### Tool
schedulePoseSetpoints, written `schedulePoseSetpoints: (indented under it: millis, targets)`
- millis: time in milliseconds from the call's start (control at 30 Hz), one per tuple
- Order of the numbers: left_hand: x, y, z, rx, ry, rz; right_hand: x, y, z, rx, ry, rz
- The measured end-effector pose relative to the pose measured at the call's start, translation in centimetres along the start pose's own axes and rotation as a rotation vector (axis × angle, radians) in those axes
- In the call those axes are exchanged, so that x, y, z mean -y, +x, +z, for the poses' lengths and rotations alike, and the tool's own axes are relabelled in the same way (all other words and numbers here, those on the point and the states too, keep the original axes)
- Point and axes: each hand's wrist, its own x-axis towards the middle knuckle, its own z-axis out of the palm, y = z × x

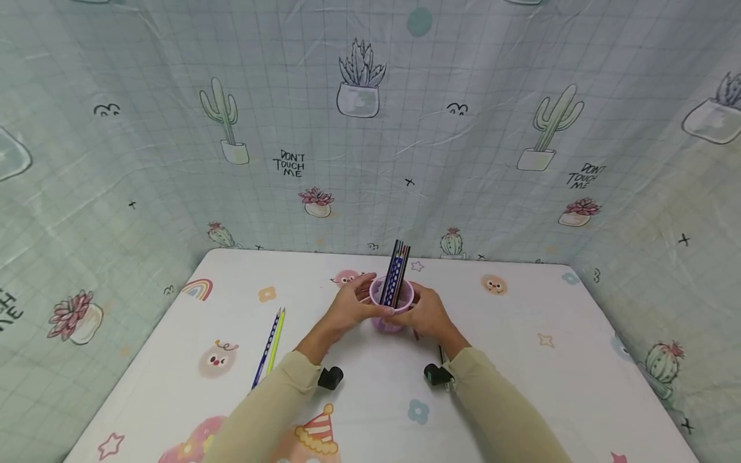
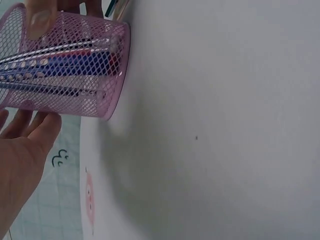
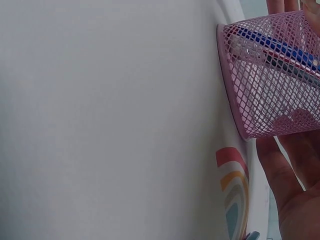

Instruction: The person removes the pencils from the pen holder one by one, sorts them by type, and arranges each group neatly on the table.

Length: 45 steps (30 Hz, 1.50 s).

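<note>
A pink mesh pencil cup [image 1: 391, 326] stands between both hands at the middle of the table, with several pencils [image 1: 395, 273] leaning inside it, dark ones and a blue one with white dots. My left hand [image 1: 353, 303] grips the cup from the left, its thumb across the near side below the rim. From the right, my right hand [image 1: 427, 312] holds it too, thumb in front. Through the mesh [image 2: 75, 75] the pencil ends show near the cup's base in the left wrist view. The right wrist view has the fingers [image 3: 282, 175] spread along the cup's side.
A dotted blue pencil [image 1: 265, 350] and a yellow-green pencil [image 1: 276, 339] lie side by side on the table left of my left forearm. Beside the right wrist, a thin dark pencil [image 1: 441, 354] is partly covered. A printed cloth wall [image 1: 370, 161] rises behind the table.
</note>
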Motion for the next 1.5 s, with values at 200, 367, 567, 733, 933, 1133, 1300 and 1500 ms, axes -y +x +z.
schedulePoseSetpoints:
  millis: [200,367,567,733,933,1133,1300,1500]
  targets:
    - [0.1,0.5,0.2,0.015,0.045,0.022,0.2,0.1,0.0,0.007,0.024,0.005]
    - [0.2,0.7,-0.2,0.020,0.061,0.029,0.5,0.2,-0.2,0.041,0.008,-0.017]
    - [0.1,1.0,-0.5,0.020,0.077,0.051,0.7,0.6,-1.8,0.183,0.151,-0.014]
    - [0.0,1.2,-0.3,0.026,0.075,0.046,1.1,1.0,-4.4,0.271,0.346,0.038]
    - [0.0,1.0,-0.1,0.027,0.063,0.042,3.2,2.1,-5.3,0.059,0.402,0.099]
    - [0.2,0.8,-0.1,0.010,0.070,0.029,5.2,3.4,-3.8,-0.155,0.405,0.115]
    - [0.5,0.8,0.0,0.012,0.070,0.025,5.9,4.1,-3.0,-0.261,0.368,0.150]
    - [0.8,0.9,0.0,0.014,0.081,0.030,6.5,4.0,-3.1,-0.322,0.283,0.152]
